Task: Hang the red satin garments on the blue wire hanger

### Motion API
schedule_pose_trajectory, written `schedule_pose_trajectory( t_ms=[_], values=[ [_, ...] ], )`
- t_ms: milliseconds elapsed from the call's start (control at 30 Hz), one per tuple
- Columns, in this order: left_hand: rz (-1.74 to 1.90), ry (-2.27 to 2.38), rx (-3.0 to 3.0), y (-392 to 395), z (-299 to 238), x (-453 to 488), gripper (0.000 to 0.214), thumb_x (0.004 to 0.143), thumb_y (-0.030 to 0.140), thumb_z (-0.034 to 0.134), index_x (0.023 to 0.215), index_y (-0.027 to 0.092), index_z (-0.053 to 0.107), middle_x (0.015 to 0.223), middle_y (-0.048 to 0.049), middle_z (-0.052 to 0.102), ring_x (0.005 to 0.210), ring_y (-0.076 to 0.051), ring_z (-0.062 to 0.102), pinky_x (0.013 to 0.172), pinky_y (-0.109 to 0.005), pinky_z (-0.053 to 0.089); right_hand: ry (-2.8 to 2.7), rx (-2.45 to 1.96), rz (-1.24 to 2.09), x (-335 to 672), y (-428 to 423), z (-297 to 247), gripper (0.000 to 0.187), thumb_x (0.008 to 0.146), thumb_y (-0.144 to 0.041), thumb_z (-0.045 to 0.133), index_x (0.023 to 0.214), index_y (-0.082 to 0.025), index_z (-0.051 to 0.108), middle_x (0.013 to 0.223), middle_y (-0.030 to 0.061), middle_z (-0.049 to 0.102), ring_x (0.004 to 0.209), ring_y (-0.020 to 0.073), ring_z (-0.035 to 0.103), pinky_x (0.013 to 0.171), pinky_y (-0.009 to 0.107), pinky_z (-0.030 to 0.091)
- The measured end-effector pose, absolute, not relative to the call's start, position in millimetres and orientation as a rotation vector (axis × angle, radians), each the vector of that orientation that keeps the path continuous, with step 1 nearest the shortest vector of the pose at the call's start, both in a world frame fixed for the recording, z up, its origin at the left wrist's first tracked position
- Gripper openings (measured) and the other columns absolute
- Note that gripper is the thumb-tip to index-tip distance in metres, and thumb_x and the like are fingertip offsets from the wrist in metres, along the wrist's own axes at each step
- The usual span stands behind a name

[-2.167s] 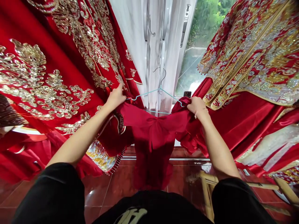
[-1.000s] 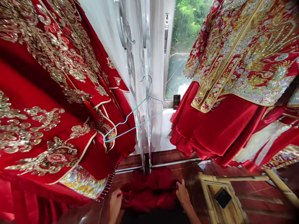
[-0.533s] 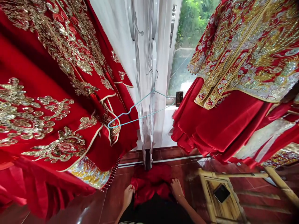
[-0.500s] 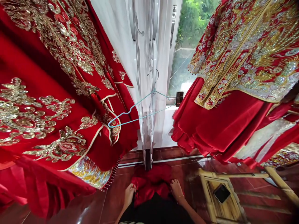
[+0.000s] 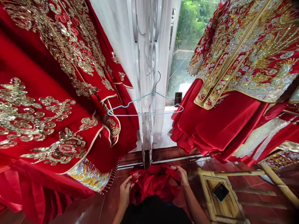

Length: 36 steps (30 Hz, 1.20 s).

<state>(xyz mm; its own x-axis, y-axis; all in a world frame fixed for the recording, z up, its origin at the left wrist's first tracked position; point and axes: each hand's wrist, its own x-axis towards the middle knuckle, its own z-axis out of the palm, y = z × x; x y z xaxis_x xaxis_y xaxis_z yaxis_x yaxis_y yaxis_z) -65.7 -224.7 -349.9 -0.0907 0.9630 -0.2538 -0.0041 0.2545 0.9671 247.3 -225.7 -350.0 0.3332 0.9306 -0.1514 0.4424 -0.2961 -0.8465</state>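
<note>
Low in the view, my left hand point(image 5: 127, 186) and my right hand point(image 5: 182, 175) grip a dark red satiny garment point(image 5: 155, 185) at its upper edge, one on each side. The cloth is bunched and sags between them in front of my black top; what kind of garment it is I cannot tell. Both hands have fingers closed on the fabric. Above and beyond them, a light blue wire hanger point(image 5: 144, 114) with nothing on it hangs by its hook from the silver metal rack point(image 5: 150, 130).
Red gowns with gold embroidery point(image 5: 65, 146) hang at left. A beaded red jacket point(image 5: 243, 68) over a red skirt point(image 5: 210, 121) hangs at right, near a window point(image 5: 189, 46). A phone point(image 5: 178, 99) stands on the sill; another phone point(image 5: 220, 192) lies on a bamboo chair point(image 5: 211, 205).
My hands have risen with the red garment, lifting its upper edge and spreading it between them. The hanger has swung round so it now faces me more squarely.
</note>
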Motion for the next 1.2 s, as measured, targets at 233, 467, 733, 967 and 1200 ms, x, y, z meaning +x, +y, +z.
schedule_pose_trajectory(
  t_ms=[233,467,733,967,1200],
  values=[
    [1.118,1.322,1.168,-189.7,-271.9,-96.2,0.049,0.073,0.045,0.064,0.118,0.029,0.075,0.133,-0.0068,0.07,0.136,-0.038,0.055,0.092,-0.051,0.064,-0.967,-1.493,0.829,309.9,-191.4,-280.4,0.039,0.084,-0.047,0.053,0.114,-0.031,0.072,0.126,0.0107,0.072,0.11,0.0343,0.073,0.093,0.051,0.06],
    [1.249,1.176,1.328,-152.1,-176.5,-110.5,0.067,0.077,0.05,0.075,0.137,0.023,0.063,0.154,-0.0157,0.051,0.139,-0.041,0.051,0.075,-0.04,0.068,-1.063,-1.165,0.562,355.9,-108.3,-184.9,0.064,0.068,-0.04,0.078,0.127,-0.017,0.067,0.146,0.0169,0.059,0.128,0.0334,0.063,0.094,0.049,0.061],
    [1.334,1.155,1.352,-148.5,-139.5,-112.1,0.075,0.072,0.052,0.081,0.138,0.021,0.063,0.154,-0.0178,0.05,0.134,-0.043,0.056,0.069,-0.037,0.068,-1.299,-1.126,0.422,341.9,-96.6,-118.9,0.055,0.067,-0.036,0.079,0.119,-0.017,0.073,0.129,0.0155,0.071,0.085,0.0226,0.077,0.088,0.041,0.063],
    [1.297,1.184,1.401,-148.7,-135.5,-115.4,0.073,0.074,0.055,0.079,0.136,0.018,0.064,0.143,-0.0188,0.061,0.134,-0.041,0.056,0.077,-0.038,0.067,-1.74,-1.256,0.683,310.1,-76.3,-77.6,0.038,0.08,-0.038,0.066,0.109,-0.015,0.072,0.113,0.0142,0.076,0.058,0.0194,0.073,0.055,0.031,0.058],
    [1.355,1.275,1.398,-105.9,-104.1,-122.8,0.067,0.065,0.054,0.083,0.119,0.016,0.075,0.131,-0.0149,0.07,0.112,-0.037,0.071,0.068,-0.035,0.068,-2.064,-1.282,0.645,330.1,-75.3,-50.8,0.028,0.087,-0.035,0.055,0.103,-0.018,0.07,0.082,0.0056,0.074,0.044,0.0163,0.065,0.054,0.031,0.054]
  ],
)
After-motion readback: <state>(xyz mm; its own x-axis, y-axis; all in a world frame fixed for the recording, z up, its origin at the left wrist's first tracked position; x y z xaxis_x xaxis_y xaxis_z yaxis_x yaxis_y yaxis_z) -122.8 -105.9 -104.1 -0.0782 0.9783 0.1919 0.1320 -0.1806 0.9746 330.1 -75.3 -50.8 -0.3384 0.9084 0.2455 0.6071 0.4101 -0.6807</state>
